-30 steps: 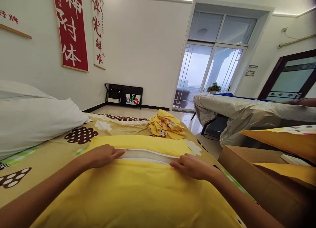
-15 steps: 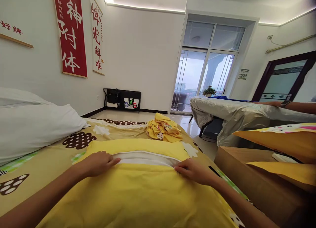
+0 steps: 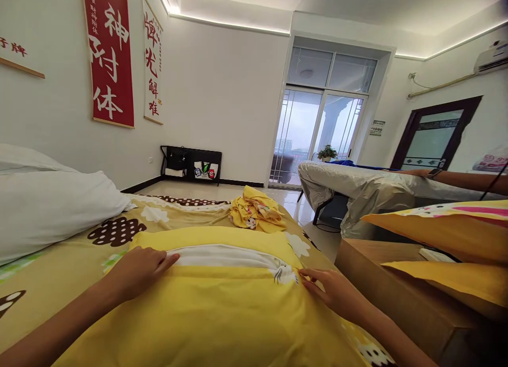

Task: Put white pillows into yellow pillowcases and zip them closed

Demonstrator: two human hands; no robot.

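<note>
A yellow pillowcase (image 3: 222, 309) lies on the bed before me with a white pillow (image 3: 222, 256) inside it. The white shows through a long slit that runs across the case. At the slit's left end, my left hand (image 3: 141, 271) pinches the fabric edge between thumb and fingers. My right hand (image 3: 333, 290) holds the case's edge just past the slit's right end, beside a small printed animal face (image 3: 283, 271). Behind the pillow, a crumpled yellow cloth (image 3: 256, 211) with a cartoon print rests on the patterned bedsheet (image 3: 159, 214).
White bedding (image 3: 59, 208) is heaped at the left. On the right, yellow pillows (image 3: 444, 240) sit over a wooden cabinet (image 3: 397, 293). Beyond stands a table covered in silvery sheeting (image 3: 357, 184), where another person's arm (image 3: 464, 177) rests. A black rack (image 3: 190, 166) stands by the wall.
My right hand has shifted right along the slit, uncovering the printed face. My left hand stays at the slit's left end. The view has turned slightly right.
</note>
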